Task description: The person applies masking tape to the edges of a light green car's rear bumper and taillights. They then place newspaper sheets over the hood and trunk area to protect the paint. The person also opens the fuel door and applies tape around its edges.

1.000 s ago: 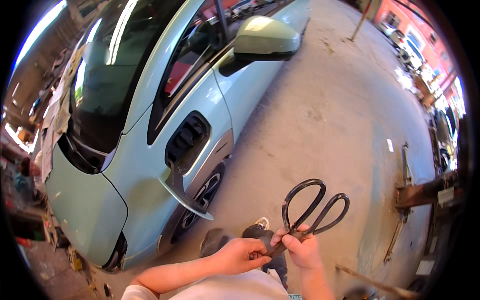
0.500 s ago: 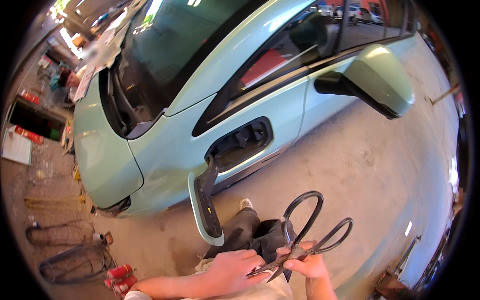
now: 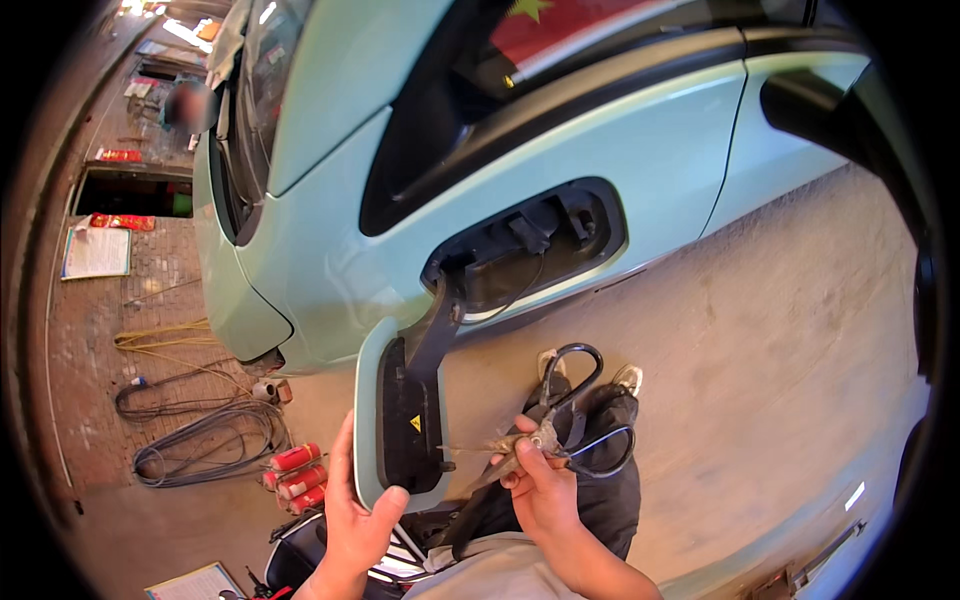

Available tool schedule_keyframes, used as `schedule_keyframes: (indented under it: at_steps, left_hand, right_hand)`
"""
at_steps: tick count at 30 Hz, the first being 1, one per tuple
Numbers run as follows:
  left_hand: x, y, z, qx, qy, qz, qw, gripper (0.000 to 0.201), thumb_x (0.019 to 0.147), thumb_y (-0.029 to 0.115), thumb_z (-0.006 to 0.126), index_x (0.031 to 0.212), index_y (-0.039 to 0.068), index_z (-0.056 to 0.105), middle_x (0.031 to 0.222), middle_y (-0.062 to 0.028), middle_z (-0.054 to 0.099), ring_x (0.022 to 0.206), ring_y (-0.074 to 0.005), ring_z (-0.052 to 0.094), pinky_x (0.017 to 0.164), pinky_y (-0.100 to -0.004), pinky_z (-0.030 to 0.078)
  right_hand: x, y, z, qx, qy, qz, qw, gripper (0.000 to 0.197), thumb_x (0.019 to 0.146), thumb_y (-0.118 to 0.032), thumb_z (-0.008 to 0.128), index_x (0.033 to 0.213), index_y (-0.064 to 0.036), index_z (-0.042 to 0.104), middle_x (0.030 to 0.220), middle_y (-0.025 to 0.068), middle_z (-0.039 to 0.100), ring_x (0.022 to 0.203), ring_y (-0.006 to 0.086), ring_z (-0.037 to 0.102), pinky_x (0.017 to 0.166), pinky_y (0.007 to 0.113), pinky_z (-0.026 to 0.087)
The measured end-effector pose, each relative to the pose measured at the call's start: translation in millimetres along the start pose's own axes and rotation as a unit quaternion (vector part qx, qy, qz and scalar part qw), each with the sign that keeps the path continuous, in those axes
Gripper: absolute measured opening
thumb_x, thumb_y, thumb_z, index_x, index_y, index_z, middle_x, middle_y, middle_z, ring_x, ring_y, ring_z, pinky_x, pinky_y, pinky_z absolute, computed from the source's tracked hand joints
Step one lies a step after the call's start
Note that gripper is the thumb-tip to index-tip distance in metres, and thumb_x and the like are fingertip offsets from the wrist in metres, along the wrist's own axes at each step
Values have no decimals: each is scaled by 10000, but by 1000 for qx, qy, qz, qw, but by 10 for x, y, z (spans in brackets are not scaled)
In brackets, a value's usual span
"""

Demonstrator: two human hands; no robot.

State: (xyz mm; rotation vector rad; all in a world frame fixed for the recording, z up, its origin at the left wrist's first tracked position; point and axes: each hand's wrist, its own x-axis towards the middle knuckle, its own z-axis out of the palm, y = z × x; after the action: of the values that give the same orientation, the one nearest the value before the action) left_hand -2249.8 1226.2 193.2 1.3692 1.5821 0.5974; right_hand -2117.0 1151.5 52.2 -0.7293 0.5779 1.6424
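The charging port flap (image 3: 408,440) of a pale green car (image 3: 660,150) hangs swung open on a black hinge arm. My left hand (image 3: 360,525) grips its lower left edge, the thumb at the bottom corner and the fingers along the outer side. A yellow warning triangle marks the flap's black inner panel. Just right of it, my right hand (image 3: 545,490) holds black-handled scissors (image 3: 543,437) around the pivot. Their handle loops stick out up and right; the blades point toward the flap, partly hidden and blurred. Beyond lies the charging port recess (image 3: 500,285), with a dangling thin cord.
The side mirror (image 3: 805,100) juts out at upper right. Left on the floor lie coiled cables (image 3: 215,440), a yellow cord (image 3: 165,335) and several red cylinders (image 3: 300,480). A dark floor opening (image 3: 130,192) is at far left. My legs (image 3: 610,500) stand below the car's side.
My left hand has left the scissor blades and taken hold of the flap's lower edge. The scissors have moved left with my right hand, close to the flap. The view is nearer the car.
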Motion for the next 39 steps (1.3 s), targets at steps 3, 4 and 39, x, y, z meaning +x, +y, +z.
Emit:
schedule_keyframes:
  at_steps: [3,4,39]
  left_hand:
    - [6,-21,-60,72,-43,-28,996,740,889,286,591,1458,-86,298,1400,-175,462,1289,-237,437,1093,-356,314]
    - [8,-31,-55,108,-55,11,993,658,919,250,505,1438,-107,317,1400,-186,456,1298,-244,428,1104,-359,294]
    - [-6,-176,-193,92,-71,28,993,680,924,309,511,1419,-117,319,1369,-196,482,1253,-253,467,1063,-358,336]
  right_hand:
    - [77,62,109,-36,24,6,999,375,959,-161,612,1312,-60,536,921,-18,628,852,137,648,599,253,417]
    - [101,104,112,-42,27,2,999,374,957,-160,615,1310,-62,539,912,-21,625,845,138,651,595,256,418]
    - [-95,82,429,-244,-7,-225,943,298,844,-42,744,1136,-9,693,830,-54,596,550,-18,385,474,172,296]
